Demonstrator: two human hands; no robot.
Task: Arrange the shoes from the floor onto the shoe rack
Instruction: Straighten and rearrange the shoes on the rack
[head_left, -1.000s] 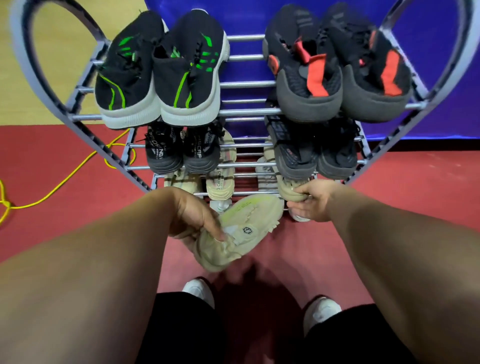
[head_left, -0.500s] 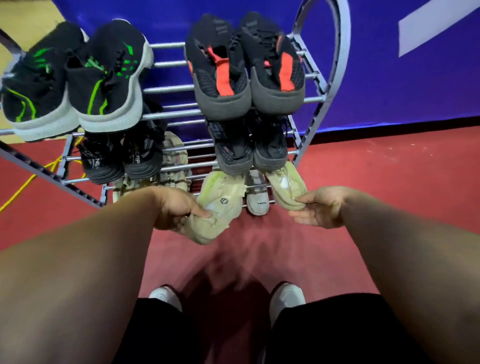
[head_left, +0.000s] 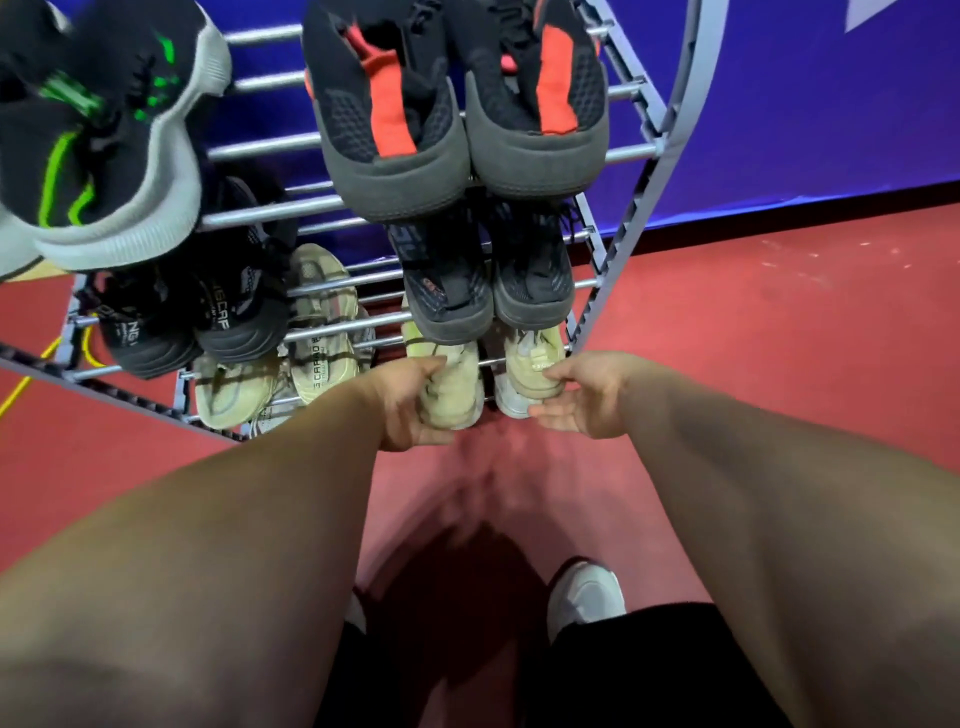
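A grey metal shoe rack (head_left: 613, 260) stands in front of me against a blue wall. My left hand (head_left: 405, 402) grips the heel of a pale yellow shoe (head_left: 452, 384), which lies on the rack's lowest shelf, toe pointing in. My right hand (head_left: 582, 397) holds the heel of its pale yellow mate (head_left: 535, 358) just to the right on the same shelf, fingers under it and thumb on top. A white shoe (head_left: 506, 397) peeks out between the two.
Black-and-red shoes (head_left: 457, 119) and black-and-green shoes (head_left: 104, 156) fill the top shelf; black pairs sit on the middle shelf. Beige shoes (head_left: 322, 332) lie at the lower left. Red floor (head_left: 779, 322) spreads to the right. A yellow cable (head_left: 23, 384) lies left. My white shoes (head_left: 587, 597) are below.
My left hand has carried the pale yellow shoe from the floor up onto the lowest shelf beside the other one. The view has shifted left to right and closer to the rack.
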